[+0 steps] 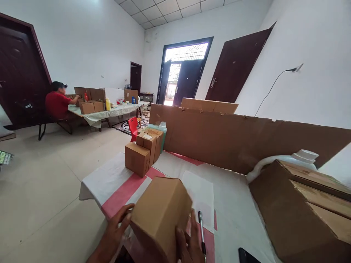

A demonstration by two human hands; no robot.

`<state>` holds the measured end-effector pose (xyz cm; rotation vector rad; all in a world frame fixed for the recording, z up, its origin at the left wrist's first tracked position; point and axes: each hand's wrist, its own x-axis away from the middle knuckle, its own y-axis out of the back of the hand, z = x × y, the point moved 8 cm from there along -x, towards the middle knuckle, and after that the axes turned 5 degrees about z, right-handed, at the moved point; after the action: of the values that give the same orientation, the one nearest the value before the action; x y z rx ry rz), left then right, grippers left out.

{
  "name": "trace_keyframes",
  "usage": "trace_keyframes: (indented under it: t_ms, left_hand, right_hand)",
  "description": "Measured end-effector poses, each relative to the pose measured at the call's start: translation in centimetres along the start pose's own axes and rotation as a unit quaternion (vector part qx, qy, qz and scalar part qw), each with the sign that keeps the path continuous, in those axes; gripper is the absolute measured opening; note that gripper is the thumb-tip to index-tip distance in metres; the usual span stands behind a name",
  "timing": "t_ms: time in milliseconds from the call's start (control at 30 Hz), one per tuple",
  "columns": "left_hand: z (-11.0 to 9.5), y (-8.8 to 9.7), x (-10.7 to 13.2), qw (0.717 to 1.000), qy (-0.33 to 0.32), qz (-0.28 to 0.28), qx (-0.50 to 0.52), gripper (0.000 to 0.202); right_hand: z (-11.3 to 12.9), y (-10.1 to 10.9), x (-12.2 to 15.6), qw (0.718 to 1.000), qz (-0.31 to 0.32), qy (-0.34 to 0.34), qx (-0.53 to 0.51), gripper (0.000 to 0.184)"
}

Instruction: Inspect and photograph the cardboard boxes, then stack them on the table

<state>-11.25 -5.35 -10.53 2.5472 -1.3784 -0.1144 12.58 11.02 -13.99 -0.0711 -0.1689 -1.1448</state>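
Note:
A plain brown cardboard box (159, 208) is tilted at the near edge of the table, between my two hands. My left hand (116, 228) grips its left side, with the thumb and fingers at the upper left corner. Against the right side presses my right hand (190, 241), fingers stretched up along the cardboard. The underside of the box is hidden from me. Just right of my right hand lies a pen (202, 232), partly across a white sheet of paper (204, 197). A dark phone (246, 256) shows at the bottom edge.
Small cardboard boxes (137, 159) stand at the table's far left, before a bottle of green liquid (163, 131). A long cardboard panel (208, 137) lines the back. Larger boxes (298, 212) and a white jug (304, 159) occupy the right. A person in red (57, 104) sits at another table.

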Motion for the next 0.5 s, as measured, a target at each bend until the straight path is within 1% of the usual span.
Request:
trace_keyframes:
  t_ms: [67,133,200,233,267,300,367,433,500]
  left_hand:
    - [-1.2,4.1,1.1,0.998,-0.001,-0.069,-0.001,0.067]
    - [-3.1,7.7,1.2,0.991,-0.016,-0.134,-0.011,0.069]
    - [-5.1,10.4,0.1,0.982,-0.033,-0.181,-0.026,0.069]
    - [-6.1,11.4,-0.9,0.979,-0.043,-0.198,-0.034,0.07]
    - [-7.0,12.2,-2.1,0.975,-0.054,-0.212,-0.044,0.07]
    - [-7.8,12.8,-3.5,0.971,-0.066,-0.221,-0.056,0.07]
    - [-8.9,13.7,-6.6,0.966,-0.086,-0.231,-0.077,0.07]
    - [-8.9,14.1,-10.0,0.968,-0.09,-0.218,-0.081,0.068]
    - [-8.2,14.3,-13.1,0.974,-0.085,-0.2,-0.071,0.064]
  right_hand:
    - [0.7,-4.3,-0.2,0.997,0.058,-0.007,-0.04,0.1]
    - [1.6,-9.2,-0.2,0.984,0.136,-0.031,-0.107,0.097]
    - [3.0,-14.2,-0.1,0.955,0.234,-0.056,-0.176,0.094]
    - [3.8,-16.3,-0.2,0.939,0.273,-0.063,-0.198,0.091]
    - [4.5,-18.1,-0.5,0.93,0.297,-0.064,-0.208,0.085]
    - [5.1,-19.5,-1.1,0.925,0.311,-0.062,-0.212,0.08]
    - [5.6,-21.4,-2.9,0.926,0.306,-0.054,-0.215,0.071]
    - [5.5,-22.6,-4.9,0.932,0.29,-0.041,-0.214,0.069]
    - [5.4,-23.5,-6.7,0.932,0.292,-0.017,-0.215,0.068]
